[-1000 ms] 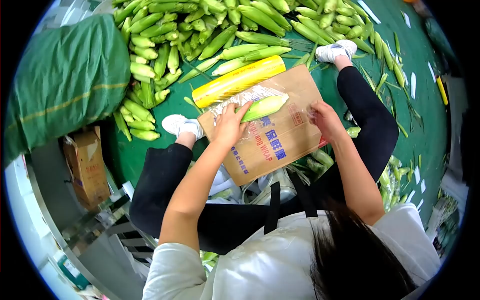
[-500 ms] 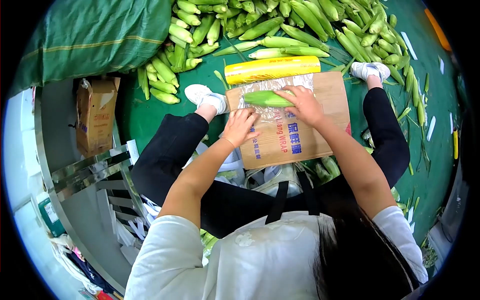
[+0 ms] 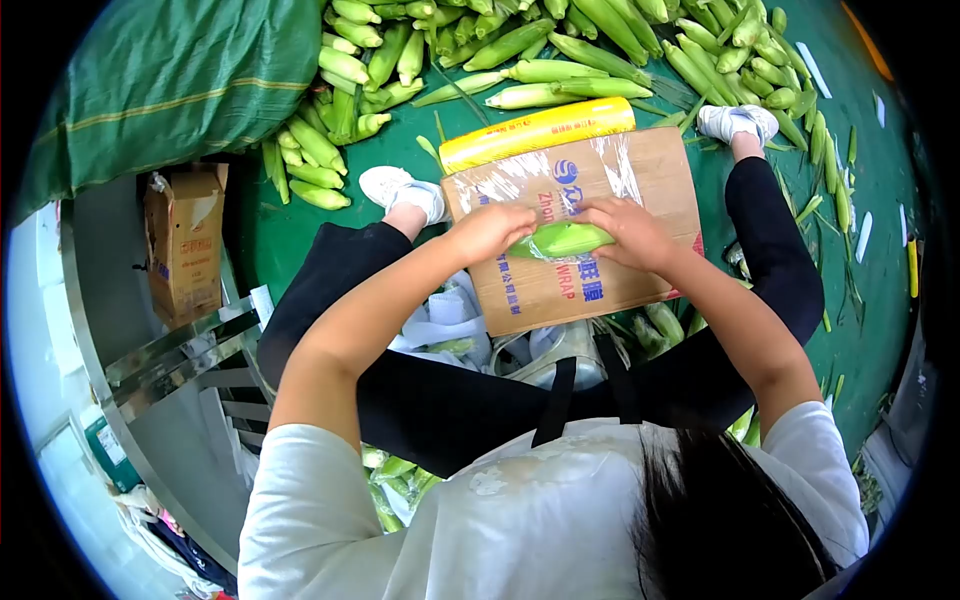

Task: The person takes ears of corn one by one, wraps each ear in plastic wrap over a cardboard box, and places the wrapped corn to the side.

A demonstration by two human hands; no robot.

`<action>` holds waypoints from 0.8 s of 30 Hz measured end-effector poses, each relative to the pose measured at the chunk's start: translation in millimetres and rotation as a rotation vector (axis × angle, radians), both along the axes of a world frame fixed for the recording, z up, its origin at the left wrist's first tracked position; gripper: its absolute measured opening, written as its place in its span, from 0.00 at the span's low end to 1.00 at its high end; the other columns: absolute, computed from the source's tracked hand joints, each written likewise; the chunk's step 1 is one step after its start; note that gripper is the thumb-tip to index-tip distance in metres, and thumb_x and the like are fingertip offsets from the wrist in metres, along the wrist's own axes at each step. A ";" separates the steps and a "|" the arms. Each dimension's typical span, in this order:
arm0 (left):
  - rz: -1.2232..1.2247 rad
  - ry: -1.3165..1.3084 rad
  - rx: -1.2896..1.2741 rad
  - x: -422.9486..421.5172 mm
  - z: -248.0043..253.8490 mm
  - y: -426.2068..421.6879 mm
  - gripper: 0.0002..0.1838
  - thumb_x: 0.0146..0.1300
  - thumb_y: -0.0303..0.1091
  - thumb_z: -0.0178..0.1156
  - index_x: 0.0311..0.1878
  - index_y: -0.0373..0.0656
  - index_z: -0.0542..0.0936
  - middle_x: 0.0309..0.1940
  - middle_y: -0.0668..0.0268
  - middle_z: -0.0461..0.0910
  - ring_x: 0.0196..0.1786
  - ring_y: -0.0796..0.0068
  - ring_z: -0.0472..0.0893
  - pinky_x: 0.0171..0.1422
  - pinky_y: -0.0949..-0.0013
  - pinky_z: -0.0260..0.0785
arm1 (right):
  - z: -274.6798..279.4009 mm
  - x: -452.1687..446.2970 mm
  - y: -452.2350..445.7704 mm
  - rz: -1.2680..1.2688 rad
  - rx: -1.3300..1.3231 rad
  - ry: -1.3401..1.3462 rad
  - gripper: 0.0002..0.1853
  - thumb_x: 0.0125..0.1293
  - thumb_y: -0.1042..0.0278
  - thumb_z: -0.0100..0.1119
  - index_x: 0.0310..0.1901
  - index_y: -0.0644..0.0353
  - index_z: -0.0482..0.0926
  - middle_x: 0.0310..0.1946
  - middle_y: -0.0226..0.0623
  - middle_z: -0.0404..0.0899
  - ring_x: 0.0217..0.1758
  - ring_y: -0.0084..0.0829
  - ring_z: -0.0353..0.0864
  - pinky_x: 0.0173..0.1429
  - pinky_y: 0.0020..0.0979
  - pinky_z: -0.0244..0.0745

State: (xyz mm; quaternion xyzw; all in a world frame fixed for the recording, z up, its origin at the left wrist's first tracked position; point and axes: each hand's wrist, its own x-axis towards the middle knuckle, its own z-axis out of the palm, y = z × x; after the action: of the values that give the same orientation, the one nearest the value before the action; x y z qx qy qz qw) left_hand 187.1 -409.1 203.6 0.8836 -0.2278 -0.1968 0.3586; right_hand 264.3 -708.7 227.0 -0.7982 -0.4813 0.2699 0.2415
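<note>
A green corn ear (image 3: 562, 240) lies crosswise over the printed cardboard box (image 3: 530, 300), with clear film around it. My left hand (image 3: 492, 232) grips its left end, fingers bent inward. At its right end, my right hand (image 3: 625, 232) has its fingers curled over the ear. Beyond both hands, a yellow roll of wrap (image 3: 540, 134) rests along the far edge of the box. Bits of shiny film cling to the cardboard near the roll.
Corn ears (image 3: 540, 72) are heaped on the green floor beyond the roll. A large green sack (image 3: 190, 90) bulges at the upper left, above an open carton (image 3: 188, 245). Wrapped corn (image 3: 400, 485) lies below my leg. White shoes flank the cardboard.
The corn ear has moved toward my body, from the film near the roll to the middle of the cardboard. Both hands now close on its ends, and the printed logo is uncovered.
</note>
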 end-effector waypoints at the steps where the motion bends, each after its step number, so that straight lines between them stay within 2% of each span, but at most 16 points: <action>1: 0.002 -0.012 -0.027 9.6 -9.3 -2.5 0.08 0.66 0.35 0.63 0.46 0.48 0.78 0.43 0.57 0.80 0.44 0.50 0.83 0.47 0.51 0.76 | -0.1 5.1 3.9 -0.010 0.002 -0.062 0.34 0.58 0.62 0.74 0.68 0.46 0.74 0.70 0.44 0.70 0.71 0.47 0.71 0.73 0.46 0.65; 3: -0.006 -0.158 0.186 30.2 -12.8 2.8 0.11 0.61 0.39 0.68 0.45 0.49 0.82 0.43 0.57 0.80 0.45 0.53 0.84 0.47 0.51 0.76 | -4.6 22.3 11.4 -0.021 0.010 -0.188 0.29 0.60 0.58 0.71 0.65 0.45 0.77 0.74 0.45 0.66 0.73 0.48 0.69 0.75 0.47 0.63; 4: 0.086 -0.339 0.366 39.5 -1.6 0.4 0.18 0.53 0.42 0.74 0.46 0.51 0.82 0.40 0.59 0.82 0.43 0.55 0.85 0.47 0.53 0.77 | -11.8 36.1 14.5 -0.011 0.027 -0.216 0.24 0.62 0.54 0.69 0.61 0.45 0.81 0.77 0.45 0.61 0.75 0.51 0.65 0.76 0.49 0.61; 5: 0.280 -0.034 0.461 54.0 16.9 -2.1 0.20 0.49 0.41 0.76 0.45 0.49 0.83 0.35 0.62 0.84 0.40 0.54 0.85 0.46 0.53 0.77 | -17.2 49.9 20.9 -0.052 0.035 -0.211 0.23 0.63 0.54 0.68 0.60 0.46 0.82 0.76 0.45 0.63 0.74 0.50 0.67 0.76 0.49 0.62; 7: 0.656 0.113 0.411 73.5 13.6 14.4 0.21 0.53 0.40 0.77 0.45 0.42 0.79 0.28 0.62 0.84 0.32 0.59 0.85 0.39 0.57 0.77 | -13.9 73.1 43.5 -0.136 0.052 -0.208 0.22 0.64 0.55 0.67 0.58 0.48 0.83 0.73 0.46 0.67 0.72 0.50 0.70 0.74 0.49 0.65; 8: 0.872 0.264 0.099 74.0 16.1 23.4 0.19 0.57 0.38 0.75 0.44 0.40 0.77 0.27 0.62 0.83 0.29 0.65 0.84 0.33 0.61 0.76 | -6.5 80.2 54.1 -0.362 0.073 -0.018 0.22 0.65 0.54 0.66 0.58 0.51 0.83 0.66 0.46 0.75 0.67 0.48 0.76 0.71 0.48 0.69; 9: 1.067 0.406 -0.224 77.9 23.4 29.0 0.18 0.60 0.36 0.73 0.44 0.38 0.75 0.25 0.62 0.83 0.25 0.70 0.83 0.28 0.66 0.74 | -5.3 75.0 59.1 -0.390 0.043 -0.050 0.21 0.65 0.54 0.66 0.57 0.53 0.83 0.64 0.45 0.77 0.64 0.47 0.77 0.70 0.48 0.70; 10: 1.146 0.375 -0.295 75.4 16.5 29.4 0.18 0.65 0.36 0.71 0.48 0.35 0.75 0.24 0.63 0.81 0.22 0.82 0.79 0.24 0.74 0.69 | -5.2 61.1 61.4 -0.422 0.015 -0.082 0.21 0.65 0.55 0.66 0.56 0.54 0.83 0.61 0.45 0.78 0.62 0.46 0.79 0.69 0.48 0.71; 11: 1.258 0.261 -0.416 66.9 5.9 15.9 0.16 0.69 0.37 0.66 0.49 0.35 0.76 0.23 0.64 0.82 0.24 0.77 0.81 0.29 0.71 0.73 | -9.6 49.5 63.3 -0.450 -0.018 -0.110 0.20 0.65 0.56 0.66 0.55 0.56 0.83 0.59 0.45 0.80 0.60 0.45 0.80 0.67 0.48 0.72; 12: 1.169 0.097 -0.310 54.4 -8.4 0.8 0.15 0.71 0.36 0.64 0.50 0.35 0.76 0.26 0.62 0.82 0.29 0.72 0.82 0.35 0.67 0.75 | -24.2 39.7 66.1 -0.329 0.299 -0.545 0.22 0.62 0.54 0.69 0.53 0.58 0.82 0.53 0.45 0.81 0.56 0.44 0.81 0.63 0.47 0.73; 14: 0.859 -0.343 -0.011 38.4 -17.5 -33.4 0.15 0.72 0.37 0.60 0.53 0.36 0.75 0.38 0.56 0.83 0.44 0.54 0.83 0.52 0.57 0.75 | -22.4 45.1 71.6 -0.296 0.237 -0.590 0.24 0.60 0.51 0.71 0.52 0.59 0.81 0.49 0.44 0.82 0.54 0.42 0.81 0.60 0.46 0.74; 15: 0.728 -0.568 0.241 34.5 -8.1 -48.9 0.17 0.68 0.39 0.61 0.55 0.40 0.76 0.46 0.51 0.79 0.47 0.50 0.81 0.56 0.53 0.72 | -21.9 49.6 74.8 -0.284 0.203 -0.613 0.26 0.58 0.50 0.72 0.51 0.59 0.81 0.47 0.44 0.82 0.53 0.42 0.82 0.59 0.45 0.75; 17: 0.686 -0.651 0.398 34.2 -13.5 -53.0 0.18 0.69 0.42 0.59 0.57 0.44 0.76 0.49 0.52 0.78 0.47 0.50 0.82 0.56 0.55 0.74 | -15.4 58.8 81.4 -0.220 -0.027 -0.474 0.32 0.52 0.47 0.76 0.54 0.57 0.79 0.45 0.41 0.81 0.55 0.41 0.80 0.59 0.42 0.74; 19: 0.566 -0.357 0.330 40.9 -7.7 -43.2 0.17 0.72 0.43 0.55 0.56 0.43 0.77 0.46 0.49 0.80 0.48 0.45 0.81 0.55 0.51 0.74 | 6.7 65.6 84.3 -0.148 -0.295 -0.272 0.34 0.49 0.51 0.78 0.56 0.55 0.78 0.49 0.41 0.79 0.56 0.41 0.79 0.59 0.42 0.73; 23: 0.567 0.062 0.190 56.9 -5.3 -33.0 0.21 0.78 0.47 0.46 0.55 0.41 0.80 0.47 0.44 0.83 0.52 0.40 0.81 0.56 0.49 0.74 | 7.3 41.6 62.3 -0.103 0.025 -0.535 0.37 0.45 0.49 0.80 0.58 0.51 0.77 0.47 0.37 0.81 0.58 0.39 0.80 0.55 0.48 0.75; 24: 0.574 0.030 0.073 56.0 -8.8 -30.3 0.24 0.80 0.48 0.42 0.52 0.39 0.82 0.47 0.42 0.84 0.54 0.39 0.81 0.59 0.49 0.73 | 3.2 33.4 62.7 -0.143 0.018 -0.448 0.36 0.47 0.54 0.79 0.60 0.48 0.77 0.47 0.35 0.83 0.59 0.40 0.80 0.56 0.50 0.75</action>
State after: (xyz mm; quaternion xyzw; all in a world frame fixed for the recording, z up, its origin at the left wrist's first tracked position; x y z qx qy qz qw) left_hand 243.1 -439.5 194.8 0.9213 0.0442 -0.1082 0.3708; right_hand 297.7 -646.0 230.2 -0.8681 -0.4674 0.0641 0.1545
